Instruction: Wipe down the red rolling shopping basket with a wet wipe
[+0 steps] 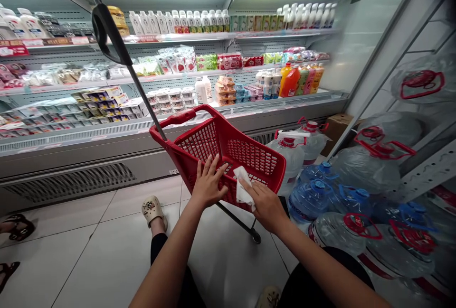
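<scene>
A red plastic shopping basket [249, 144] on wheels stands in front of me, its long black pull handle [114, 37] slanting up to the left. My left hand [209, 182] rests at the near side of the basket, fingers spread and stretched out, with nothing in it. Farther right along the same rim, my right hand [265, 203] presses a white tissue [243, 185] against the basket, part of it hanging over the near wall. The basket's slatted floor shows past my fingers, and I see no goods on it.
A refrigerated display case [71, 139] with bottles, cartons and packs runs along the far side. Large water jugs [315, 199], blue and clear, crowd the floor at right beside a metal rack. Another person's sandaled foot [17, 227] stands at the left edge.
</scene>
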Motion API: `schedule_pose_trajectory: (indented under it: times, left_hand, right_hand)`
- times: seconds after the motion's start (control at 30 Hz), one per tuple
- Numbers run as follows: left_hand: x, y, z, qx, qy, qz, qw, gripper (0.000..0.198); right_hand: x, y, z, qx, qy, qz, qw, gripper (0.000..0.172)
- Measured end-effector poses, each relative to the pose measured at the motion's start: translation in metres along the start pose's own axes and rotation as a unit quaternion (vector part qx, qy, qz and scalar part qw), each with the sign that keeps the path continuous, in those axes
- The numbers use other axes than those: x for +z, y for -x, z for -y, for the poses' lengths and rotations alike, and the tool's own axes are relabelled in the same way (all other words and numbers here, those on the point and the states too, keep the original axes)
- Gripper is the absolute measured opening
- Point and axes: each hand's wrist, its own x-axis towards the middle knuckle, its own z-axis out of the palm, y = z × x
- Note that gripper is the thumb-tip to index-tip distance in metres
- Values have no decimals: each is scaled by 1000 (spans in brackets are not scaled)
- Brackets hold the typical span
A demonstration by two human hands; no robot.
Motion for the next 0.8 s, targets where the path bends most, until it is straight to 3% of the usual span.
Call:
schedule_pose_trajectory:
  times: [0.1, 0.2, 0.3, 0.43, 0.57, 0.7, 0.8]
  left_hand:
    - [1, -9, 6, -18, 3, 11, 1000, 65]
    - [5, -18, 6, -59, 0, 18, 998, 74]
    - [10, -20, 2, -97, -9, 25, 995, 85]
    - [14, -11, -6, -86, -27, 23, 996, 63]
    - [11, 0, -3, -73, -42, 28, 996, 56]
    - [4, -3, 10, -89, -47, 48, 994, 56]
    - [2, -6, 17, -103, -50, 45, 992, 56]
  right_hand:
    - [-12, 34, -12, -5, 4, -9, 1000, 77]
    - [-14, 51, -13, -18, 13, -10, 1000, 76]
    - [-3, 43, -2, -31, 12, 9, 999, 83]
    - [22, 8, 22, -41, -4, 35, 999, 90]
    - [40, -21, 44, -36, -8, 33, 999, 83]
    - [44, -14, 53, -52, -5, 8, 999, 81]
    - [39, 6, 45, -87, 19, -12, 996, 79]
